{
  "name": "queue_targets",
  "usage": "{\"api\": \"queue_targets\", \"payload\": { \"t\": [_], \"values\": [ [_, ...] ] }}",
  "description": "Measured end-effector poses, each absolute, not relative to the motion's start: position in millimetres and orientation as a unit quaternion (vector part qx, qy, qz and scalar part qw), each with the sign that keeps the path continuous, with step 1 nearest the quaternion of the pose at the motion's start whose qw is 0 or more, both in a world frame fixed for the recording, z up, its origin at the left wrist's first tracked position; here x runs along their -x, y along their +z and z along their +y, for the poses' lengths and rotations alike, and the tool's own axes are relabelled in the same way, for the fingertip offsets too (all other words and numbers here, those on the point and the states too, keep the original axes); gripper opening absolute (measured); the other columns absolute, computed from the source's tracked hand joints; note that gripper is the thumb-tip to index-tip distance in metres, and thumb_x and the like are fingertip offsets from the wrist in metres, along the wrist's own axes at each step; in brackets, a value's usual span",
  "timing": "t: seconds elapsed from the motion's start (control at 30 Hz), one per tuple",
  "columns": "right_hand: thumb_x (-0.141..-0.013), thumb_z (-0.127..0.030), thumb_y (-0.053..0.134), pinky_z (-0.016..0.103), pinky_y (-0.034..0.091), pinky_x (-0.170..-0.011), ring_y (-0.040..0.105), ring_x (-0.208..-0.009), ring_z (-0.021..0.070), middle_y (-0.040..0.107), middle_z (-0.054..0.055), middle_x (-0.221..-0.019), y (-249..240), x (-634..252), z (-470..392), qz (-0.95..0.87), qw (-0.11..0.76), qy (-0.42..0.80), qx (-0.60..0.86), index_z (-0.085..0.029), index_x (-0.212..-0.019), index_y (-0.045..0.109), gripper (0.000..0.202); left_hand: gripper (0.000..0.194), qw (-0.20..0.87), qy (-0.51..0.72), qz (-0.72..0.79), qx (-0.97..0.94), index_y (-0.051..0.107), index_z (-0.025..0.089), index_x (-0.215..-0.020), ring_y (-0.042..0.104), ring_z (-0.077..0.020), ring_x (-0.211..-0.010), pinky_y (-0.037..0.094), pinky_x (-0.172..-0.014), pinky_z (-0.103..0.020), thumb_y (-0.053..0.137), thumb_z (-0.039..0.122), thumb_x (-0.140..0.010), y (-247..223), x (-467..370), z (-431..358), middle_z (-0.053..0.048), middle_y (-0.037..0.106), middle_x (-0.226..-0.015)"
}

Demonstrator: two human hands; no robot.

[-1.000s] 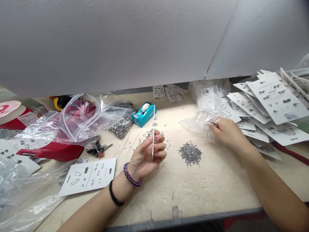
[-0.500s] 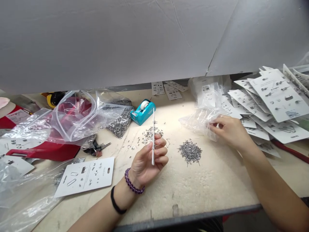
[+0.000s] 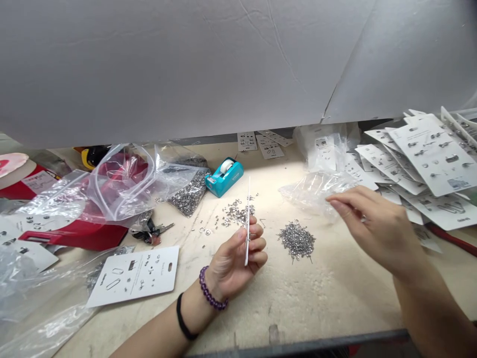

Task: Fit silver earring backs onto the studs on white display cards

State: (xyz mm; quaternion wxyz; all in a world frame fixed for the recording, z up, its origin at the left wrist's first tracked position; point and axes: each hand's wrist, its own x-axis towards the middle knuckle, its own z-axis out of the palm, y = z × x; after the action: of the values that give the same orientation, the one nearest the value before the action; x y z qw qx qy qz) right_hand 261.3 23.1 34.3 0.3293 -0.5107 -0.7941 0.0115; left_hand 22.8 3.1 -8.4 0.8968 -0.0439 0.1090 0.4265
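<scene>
Pinched upright in my left hand (image 3: 238,256) is a white jewelry card (image 3: 248,221), seen almost edge-on, with a small metal bit poking out near its lower end. My right hand (image 3: 372,226) hovers right of the pile of small silver studs (image 3: 297,239), thumb and fingers drawn together. A small shiny metal piece (image 3: 364,218) shows within the right hand; its exact kind is hard to make out. Just behind those fingers lies a clear plastic bag (image 3: 315,191). Beyond the left hand are scattered silver bits (image 3: 234,213).
A teal tape dispenser (image 3: 224,177) stands mid-table. Filled jewelry cards (image 3: 432,154) are heaped at right. Another card (image 3: 136,276), keys (image 3: 151,231), a bag of metal pieces (image 3: 188,196) and a red tray-like item (image 3: 78,233) lie left. A grey panel (image 3: 223,69) overhangs the back.
My right hand has come away from the clear plastic bag, toward me and rightward. My left hand keeps its grip on the card, and the whole view has shifted slightly.
</scene>
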Motion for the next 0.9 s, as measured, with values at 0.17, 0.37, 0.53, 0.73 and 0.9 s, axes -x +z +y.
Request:
{"api": "queue_targets", "payload": {
  "t": [0.17,0.37,0.53,0.73,0.9],
  "values": [
    [-0.084,-0.01,0.049,0.023,0.051,-0.06,0.058,-0.071,0.0111,0.062,0.003,-0.076,26,-205,12,-0.801,0.406,0.211,0.386,-0.016,-0.09,0.06,0.014,0.038,0.895,0.422,0.141,0.032,0.052,0.013,-0.092,0.046,-0.0022,-0.053,0.036,-0.046,-0.013,0.073,0.01,-0.061,-10,-28,2,0.005,0.052,-0.069],
    [-0.082,-0.007,0.05,0.023,0.05,-0.063,0.059,-0.073,0.0113,0.062,0.004,-0.08,13,-175,0,-0.772,0.449,0.253,0.372,-0.014,-0.091,0.061,0.015,0.032,0.875,0.439,0.203,-0.025,0.056,0.012,-0.082,0.045,-0.0013,-0.052,0.035,-0.045,-0.012,0.077,0.013,-0.057,-5,-31,-1,0.004,0.052,-0.068],
    [-0.084,-0.008,0.048,0.023,0.048,-0.062,0.057,-0.07,0.0115,0.06,0.004,-0.075,8,-177,-2,-0.779,0.434,0.257,0.372,-0.012,-0.086,0.059,0.013,0.026,0.88,0.428,0.199,-0.051,0.056,0.012,-0.077,0.047,-0.0021,-0.054,0.036,-0.046,-0.011,0.075,0.015,-0.06,-4,-33,-3,0.004,0.052,-0.065],
    [-0.083,-0.007,0.048,0.023,0.048,-0.065,0.056,-0.074,0.0111,0.06,0.003,-0.078,8,-176,-3,-0.788,0.435,0.258,0.351,-0.015,-0.085,0.057,0.012,0.029,0.876,0.423,0.229,-0.042,0.055,0.014,-0.078,0.048,-0.0028,-0.053,0.038,-0.047,-0.012,0.076,0.016,-0.058,-6,-33,-3,0.004,0.052,-0.063],
    [-0.082,-0.006,0.047,0.023,0.048,-0.063,0.056,-0.071,0.011,0.059,0.003,-0.076,10,-176,-3,-0.785,0.441,0.256,0.352,-0.015,-0.083,0.055,0.012,0.03,0.878,0.422,0.221,-0.044,0.055,0.014,-0.079,0.046,-0.0025,-0.053,0.037,-0.046,-0.012,0.076,0.015,-0.058,-4,-33,-2,0.005,0.051,-0.064]
  ]
}}
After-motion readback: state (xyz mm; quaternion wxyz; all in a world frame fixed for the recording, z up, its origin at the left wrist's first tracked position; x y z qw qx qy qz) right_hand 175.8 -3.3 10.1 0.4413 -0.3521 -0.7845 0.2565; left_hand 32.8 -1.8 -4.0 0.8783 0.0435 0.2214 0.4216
